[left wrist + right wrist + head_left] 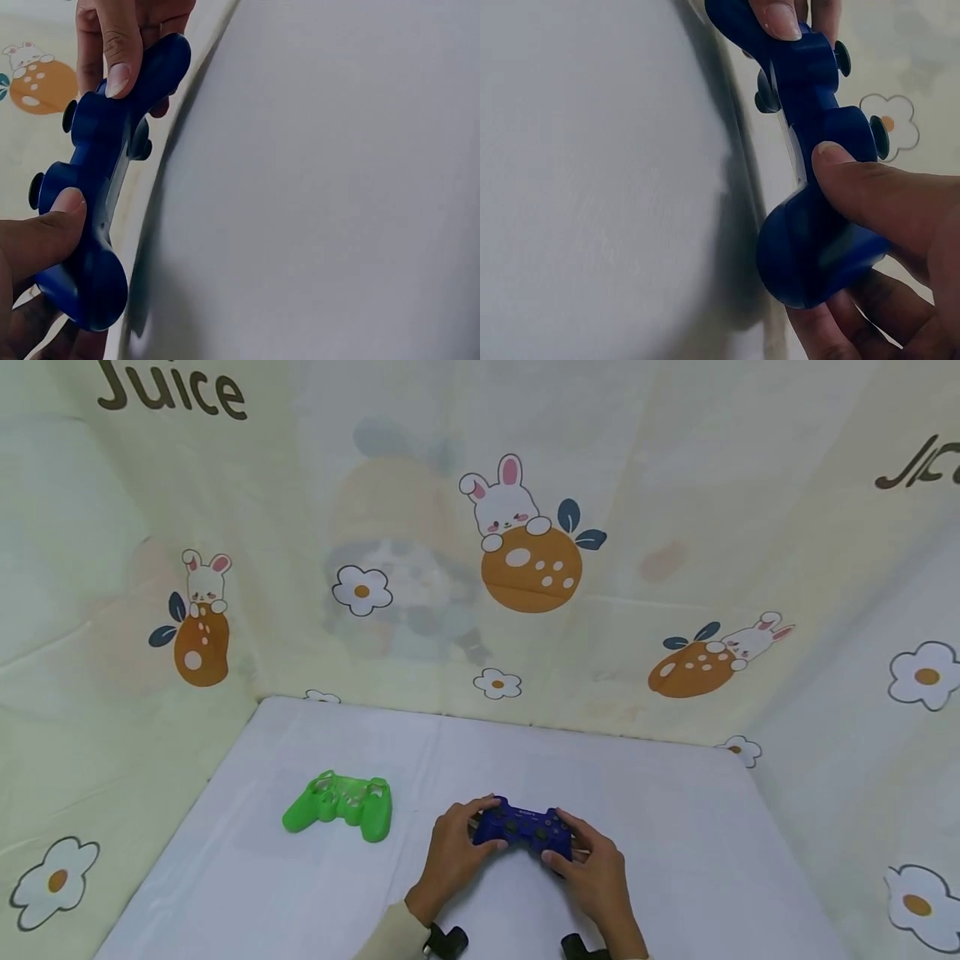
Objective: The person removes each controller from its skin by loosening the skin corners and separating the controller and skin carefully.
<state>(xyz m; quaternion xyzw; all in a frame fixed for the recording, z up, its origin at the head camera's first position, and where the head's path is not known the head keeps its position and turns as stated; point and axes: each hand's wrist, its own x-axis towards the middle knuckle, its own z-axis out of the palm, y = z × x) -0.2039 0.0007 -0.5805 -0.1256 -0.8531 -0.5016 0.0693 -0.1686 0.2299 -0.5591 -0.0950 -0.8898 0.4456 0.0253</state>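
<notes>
A dark blue game controller [527, 827] is held between both hands above the white table, at the lower middle of the head view. My left hand [452, 853] grips its left end, thumb on the face and fingers behind. At the other end my right hand [600, 872] grips it the same way. Both wrist views show the controller [88, 172] close up, with its two thumbsticks and a thumb pressed on each side. To the left on the table lies a bright green silicone controller cover [345, 802], with openings in its face, apart from both hands.
The white table [645, 793] meets a cream cloth backdrop [420, 635] printed with rabbits, oranges and flowers at its back and sides. A black wrist camera mount [447, 942] shows below the left hand, and another [581, 947] below the right.
</notes>
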